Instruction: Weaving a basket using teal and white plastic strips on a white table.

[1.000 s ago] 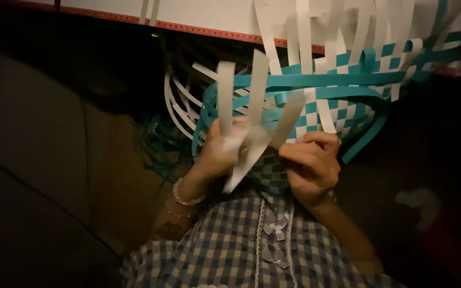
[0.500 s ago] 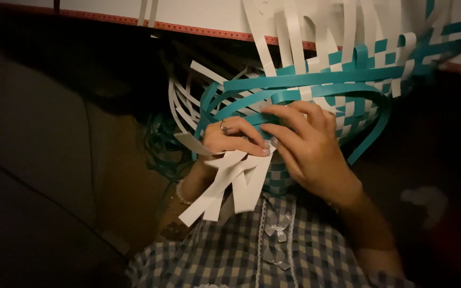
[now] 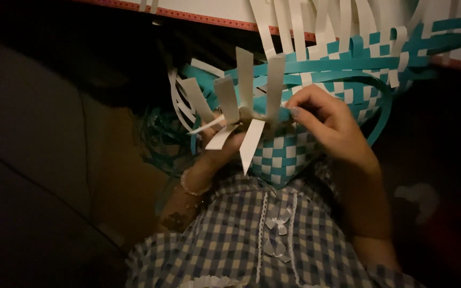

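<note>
**Loose white strip ends swung upward as both hands closed on the woven rim**

The half-woven basket (image 3: 316, 101) of teal and white strips filled the upper middle of the head view, its checkered underside turned toward the person's lap and its unwoven teal bands (image 3: 348, 64) arching over the top. Behind it lay a pale board with a red edge (image 3: 214, 18), over which long white strips (image 3: 294, 26) trailed. Below, the person's blue checked dress (image 3: 252, 240) took up the foreground.

The right hand (image 3: 326, 122) was pinched shut on a teal band at the rim, thumb and forefinger meeting. The left hand (image 3: 225, 146), a bead bracelet (image 3: 190, 186) at the wrist, was mostly hidden behind the strips; its grip seemed closed on the bundle of loose white ends (image 3: 241, 101), though the fingers could not be seen clearly.

Half a second earlier those white ends hung downward below the hands; now most fanned upright above them, with a few still pointing down. A second earlier they stood loosely between the hands. Judging by this, the ends were being turned over at the rim, the weaving there unfinished.
</note>
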